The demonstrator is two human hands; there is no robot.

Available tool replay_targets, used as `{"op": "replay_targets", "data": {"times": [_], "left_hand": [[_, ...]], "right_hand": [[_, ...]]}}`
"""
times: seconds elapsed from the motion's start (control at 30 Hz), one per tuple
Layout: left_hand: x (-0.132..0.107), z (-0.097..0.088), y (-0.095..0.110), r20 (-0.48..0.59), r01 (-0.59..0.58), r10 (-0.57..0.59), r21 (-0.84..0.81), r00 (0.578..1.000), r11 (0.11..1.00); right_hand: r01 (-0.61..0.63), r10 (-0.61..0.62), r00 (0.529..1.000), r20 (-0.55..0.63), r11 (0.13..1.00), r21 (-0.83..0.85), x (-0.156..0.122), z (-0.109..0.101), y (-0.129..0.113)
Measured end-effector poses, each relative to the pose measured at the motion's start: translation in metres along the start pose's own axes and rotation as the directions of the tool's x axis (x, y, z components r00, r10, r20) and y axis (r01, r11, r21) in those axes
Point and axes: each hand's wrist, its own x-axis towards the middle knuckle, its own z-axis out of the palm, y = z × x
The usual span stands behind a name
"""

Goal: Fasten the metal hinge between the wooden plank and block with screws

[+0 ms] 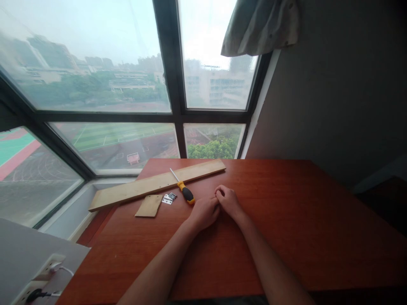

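Note:
My left hand [205, 212] rests on the table with its fingers curled and its palm turned inward. Touching it at the fingertips is my right hand [227, 201], also curled in, with thumb and forefinger close together. No object shows in either one. Just left of them lies a screwdriver [187, 192] with a yellow and black handle, its shaft across a long wooden board [127, 191]. Beside the handle are small metal hinge plates [167, 199] and several screws [172, 195]. A small square wooden piece [149, 206] lies flat farther left.
The reddish-brown table [286, 220] stands against a large window with a dark frame [178, 84]. The board's left end juts past the table edge. A grey curtain [260, 27] hangs above. Plugs and cords sit in a wall socket [51, 269] at lower left.

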Motion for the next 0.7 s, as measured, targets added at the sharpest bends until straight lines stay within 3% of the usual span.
{"op": "replay_targets", "data": {"times": [0.7], "left_hand": [[0.0007, -0.002, 0.0016, -0.009, 0.004, -0.004, -0.019, 1.0, 1.0]], "right_hand": [[-0.004, 0.004, 1.0, -0.001, 1.0, 0.007, -0.0004, -0.0001, -0.0004]]}}
